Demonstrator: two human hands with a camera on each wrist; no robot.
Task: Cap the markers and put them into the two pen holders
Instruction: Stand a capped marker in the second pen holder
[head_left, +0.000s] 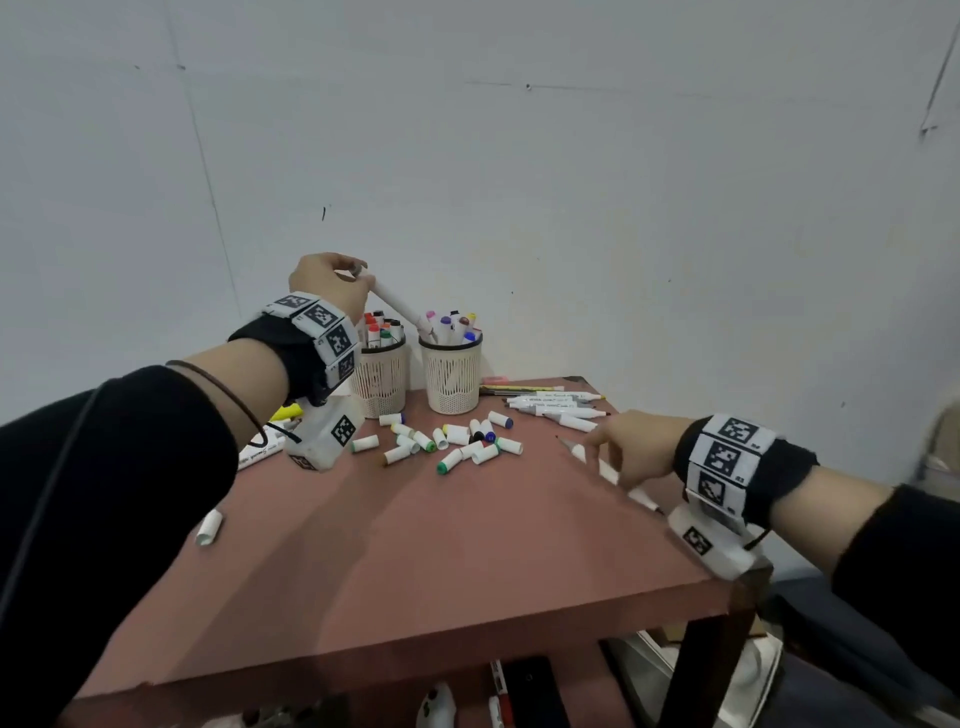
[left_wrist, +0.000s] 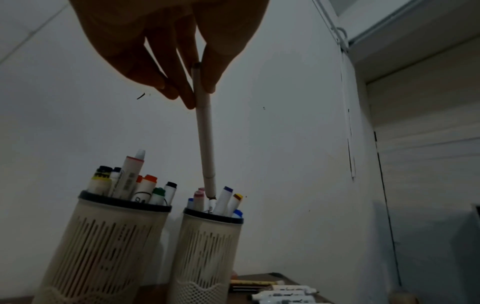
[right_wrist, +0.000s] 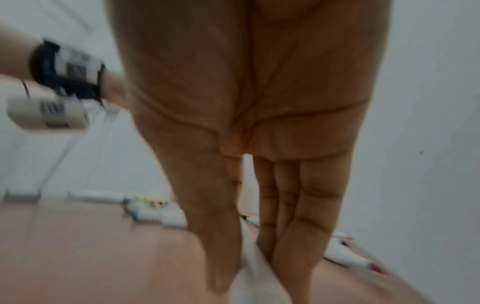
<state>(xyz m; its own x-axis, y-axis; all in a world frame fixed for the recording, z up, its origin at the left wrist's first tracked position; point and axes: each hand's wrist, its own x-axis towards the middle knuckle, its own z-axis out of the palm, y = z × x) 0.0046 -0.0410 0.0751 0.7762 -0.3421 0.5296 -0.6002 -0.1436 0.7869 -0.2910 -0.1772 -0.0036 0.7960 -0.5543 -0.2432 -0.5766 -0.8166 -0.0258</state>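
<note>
Above the right-hand pen holder (left_wrist: 211, 242), the left hand (left_wrist: 166, 51) pinches a near-upright capped marker (left_wrist: 205, 144), tip entering among stored markers, while the right hand (head_left: 631, 447) pinches another marker (head_left: 605, 470) on the desk (head_left: 415, 561).

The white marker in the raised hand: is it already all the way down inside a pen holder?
No. The left hand pinches the white marker by its top, and only its lower tip reaches the markers in the right pen holder.

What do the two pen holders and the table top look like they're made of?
Pen holders: likely molded plastic, matte cream, judging by slotted walls, mesh base band and dark rims. Table top: probably laminated or painted board, smooth reddish brown with a faint sheen.
</note>
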